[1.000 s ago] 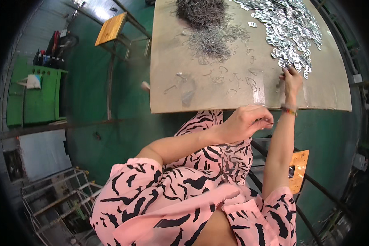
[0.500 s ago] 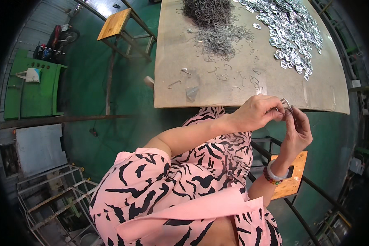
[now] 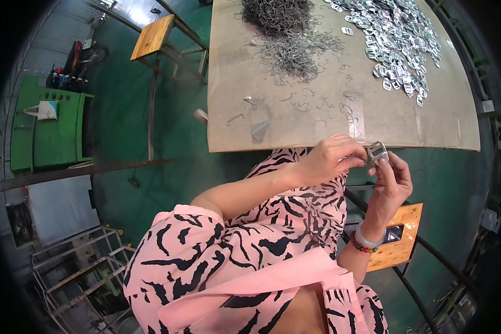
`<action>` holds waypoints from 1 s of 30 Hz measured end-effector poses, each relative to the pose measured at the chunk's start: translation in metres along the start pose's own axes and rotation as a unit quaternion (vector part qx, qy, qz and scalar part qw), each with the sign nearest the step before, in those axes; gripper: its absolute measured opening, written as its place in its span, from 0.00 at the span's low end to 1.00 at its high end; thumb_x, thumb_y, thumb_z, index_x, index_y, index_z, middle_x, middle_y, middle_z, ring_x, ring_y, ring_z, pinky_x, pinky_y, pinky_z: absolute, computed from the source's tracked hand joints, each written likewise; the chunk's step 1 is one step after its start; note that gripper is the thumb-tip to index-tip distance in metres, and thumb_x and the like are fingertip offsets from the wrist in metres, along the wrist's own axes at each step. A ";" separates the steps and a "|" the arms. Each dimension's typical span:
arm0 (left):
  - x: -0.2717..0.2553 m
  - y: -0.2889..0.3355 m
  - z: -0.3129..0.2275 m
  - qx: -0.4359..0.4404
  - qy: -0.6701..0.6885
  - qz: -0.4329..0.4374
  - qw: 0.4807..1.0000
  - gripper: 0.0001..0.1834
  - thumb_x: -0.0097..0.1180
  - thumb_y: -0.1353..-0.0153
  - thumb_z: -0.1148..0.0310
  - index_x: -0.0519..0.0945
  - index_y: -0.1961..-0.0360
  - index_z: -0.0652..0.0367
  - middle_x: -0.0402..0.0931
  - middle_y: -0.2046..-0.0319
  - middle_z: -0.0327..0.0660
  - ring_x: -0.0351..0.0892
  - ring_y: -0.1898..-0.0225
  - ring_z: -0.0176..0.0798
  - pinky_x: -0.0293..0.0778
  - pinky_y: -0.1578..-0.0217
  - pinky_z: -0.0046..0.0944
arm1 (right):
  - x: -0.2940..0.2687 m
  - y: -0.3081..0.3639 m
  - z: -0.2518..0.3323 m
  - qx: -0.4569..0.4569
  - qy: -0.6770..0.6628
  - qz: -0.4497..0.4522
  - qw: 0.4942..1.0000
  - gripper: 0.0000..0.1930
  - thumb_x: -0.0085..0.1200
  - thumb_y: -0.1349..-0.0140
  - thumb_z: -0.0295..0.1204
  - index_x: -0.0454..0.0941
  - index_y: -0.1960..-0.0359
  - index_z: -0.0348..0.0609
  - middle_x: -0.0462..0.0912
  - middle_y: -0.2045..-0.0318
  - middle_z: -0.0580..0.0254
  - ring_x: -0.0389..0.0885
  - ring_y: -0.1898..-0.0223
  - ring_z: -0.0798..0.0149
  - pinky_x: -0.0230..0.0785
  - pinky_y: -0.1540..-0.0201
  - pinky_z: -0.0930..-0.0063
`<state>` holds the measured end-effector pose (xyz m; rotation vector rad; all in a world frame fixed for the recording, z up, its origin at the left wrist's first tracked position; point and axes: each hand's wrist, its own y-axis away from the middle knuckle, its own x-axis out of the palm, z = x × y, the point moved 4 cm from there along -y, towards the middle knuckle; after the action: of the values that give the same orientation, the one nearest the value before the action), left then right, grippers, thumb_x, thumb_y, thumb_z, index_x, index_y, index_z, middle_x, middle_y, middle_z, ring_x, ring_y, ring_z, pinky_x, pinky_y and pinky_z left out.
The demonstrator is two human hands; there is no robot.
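Note:
Just off the near edge of the table, my right hand [image 3: 392, 186] pinches a silver metal buckle [image 3: 377, 151] between thumb and fingers. The buckle is tilted up, and its slotted face shows. My left hand [image 3: 331, 160] is closed beside it on the left, thumb against fingers, with the fingertips close to the buckle's edge. Whatever the left fingers hold, if anything, is too small to make out. Past my hands on the table, thin bent wire pieces [image 3: 325, 104] lie scattered.
The brown-covered table [image 3: 306, 133] bears a dark heap of wire pieces [image 3: 278, 19] and, at right, a large pile of silver buckles [image 3: 401, 44]. A wooden stool [image 3: 152, 37] stands at left; another wooden seat [image 3: 409, 222] is by my right arm. A green cabinet [image 3: 50, 133] stands far left.
Both hands have moved slightly left and down. The buckle has turned so its slotted face shows, and my left fingers have drawn a little away from it.

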<state>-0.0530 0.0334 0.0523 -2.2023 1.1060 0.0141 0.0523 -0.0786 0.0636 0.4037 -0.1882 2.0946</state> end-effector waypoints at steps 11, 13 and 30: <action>-0.118 -0.011 0.142 -0.202 -0.446 0.014 0.872 0.07 0.57 0.47 0.67 0.81 0.69 0.56 0.77 0.71 0.45 0.77 0.65 0.49 0.72 0.64 0.46 | 0.009 0.004 -0.001 0.031 0.021 0.028 0.999 0.07 0.53 0.48 0.13 0.76 0.66 0.30 0.80 0.74 0.55 0.79 0.79 0.67 0.73 0.75 0.80; -0.113 -0.009 0.147 -0.190 -0.449 0.016 0.873 0.06 0.57 0.47 0.68 0.80 0.69 0.58 0.76 0.71 0.46 0.76 0.64 0.49 0.71 0.64 0.46 | 0.012 0.006 0.000 0.027 0.020 0.031 0.999 0.07 0.53 0.48 0.13 0.76 0.66 0.30 0.80 0.74 0.55 0.79 0.78 0.68 0.73 0.75 0.80; -0.039 -0.026 -0.002 -0.247 0.105 -0.010 0.963 0.06 0.55 0.44 0.76 0.77 0.65 0.67 0.77 0.70 0.38 0.78 0.69 0.29 0.75 0.67 0.27 | 0.008 0.016 0.003 0.026 0.087 0.037 0.995 0.06 0.54 0.48 0.15 0.76 0.67 0.31 0.80 0.74 0.61 0.77 0.76 0.73 0.71 0.73 0.83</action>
<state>-0.0595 0.0710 0.0792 -2.7087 1.3049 0.0545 0.0354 -0.0821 0.0697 0.2471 -0.0464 2.1987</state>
